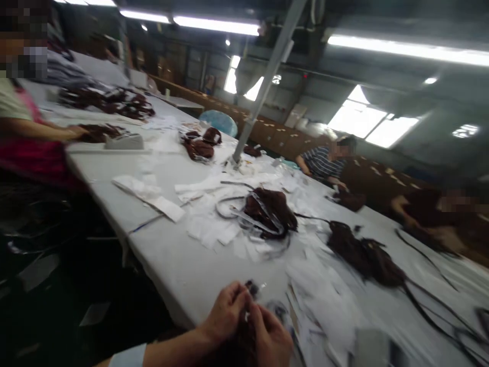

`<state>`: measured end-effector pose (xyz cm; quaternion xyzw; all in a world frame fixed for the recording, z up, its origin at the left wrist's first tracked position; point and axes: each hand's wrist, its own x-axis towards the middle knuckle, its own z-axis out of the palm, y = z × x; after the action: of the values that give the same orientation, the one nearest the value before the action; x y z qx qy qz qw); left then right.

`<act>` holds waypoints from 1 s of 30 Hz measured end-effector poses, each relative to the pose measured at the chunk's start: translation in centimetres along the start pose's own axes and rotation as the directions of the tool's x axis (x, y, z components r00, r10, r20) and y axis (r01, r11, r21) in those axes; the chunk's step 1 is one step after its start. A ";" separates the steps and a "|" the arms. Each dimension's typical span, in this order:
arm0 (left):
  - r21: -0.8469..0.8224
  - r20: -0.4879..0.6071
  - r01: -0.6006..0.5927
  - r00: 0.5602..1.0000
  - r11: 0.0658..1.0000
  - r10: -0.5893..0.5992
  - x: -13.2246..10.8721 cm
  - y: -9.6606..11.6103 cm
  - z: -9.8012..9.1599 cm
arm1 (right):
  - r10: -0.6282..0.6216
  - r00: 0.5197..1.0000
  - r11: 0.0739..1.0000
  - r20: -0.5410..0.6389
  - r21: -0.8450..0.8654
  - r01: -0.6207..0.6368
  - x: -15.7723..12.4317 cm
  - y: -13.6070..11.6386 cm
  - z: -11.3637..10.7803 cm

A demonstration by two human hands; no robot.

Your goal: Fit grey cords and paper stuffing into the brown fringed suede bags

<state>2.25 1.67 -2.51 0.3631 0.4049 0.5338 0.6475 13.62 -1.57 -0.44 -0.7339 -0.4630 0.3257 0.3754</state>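
Note:
My left hand (227,313) and my right hand (270,336) meet at the near edge of the table, fingers pinched together. Between and below them is a dark brown soft piece (241,345), mostly hidden by the hands and blurred. A small dark, shiny bit (251,286) sticks up past the fingertips. Farther up the table lies a dark brown bag (269,211) with straps and clear plastic wrapping. To its right rest more dark brown bags (362,255) with long straps.
White paper scraps (321,285) cover much of the white table (160,255). A slanted grey pole (263,86) rises from its middle. A co-worker (23,122) handles brown material at the left; two more people (324,160) sit along the far side. A grey box-like object (372,346) is at lower right.

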 end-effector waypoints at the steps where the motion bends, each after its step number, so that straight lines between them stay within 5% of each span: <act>1: -0.015 -0.052 0.014 0.999 1.000 -0.015 0.0 0.2 -0.2 | 0.030 0.999 0.990 0.009 0.140 -0.031 0.0 0.3 0.0; 5: -0.080 -0.183 0.077 0.979 0.994 -0.090 0.7 0.8 -1.2 | 0.095 0.995 0.933 -0.029 0.351 -0.079 -0.6 0.7 -0.9; 14: 0.068 -0.013 0.035 0.999 0.997 -0.034 0.1 1.1 -0.2 | -0.193 0.975 0.941 0.110 0.301 0.152 -1.3 -2.2 -1.4; 21: 0.126 0.047 -0.016 0.999 0.992 0.010 -0.2 1.1 -0.3 | -0.419 0.908 0.902 0.015 0.125 0.414 0.1 -1.2 -0.1; 30: 0.101 0.089 -0.003 0.996 0.995 -0.006 -0.1 0.6 -0.5 | -0.412 0.908 0.906 -0.075 0.077 0.417 -0.2 -1.2 0.4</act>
<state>1.52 1.70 -2.22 0.4185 0.4021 0.4955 0.6463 12.70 -1.27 0.34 -0.6101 -0.5820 0.2382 0.4820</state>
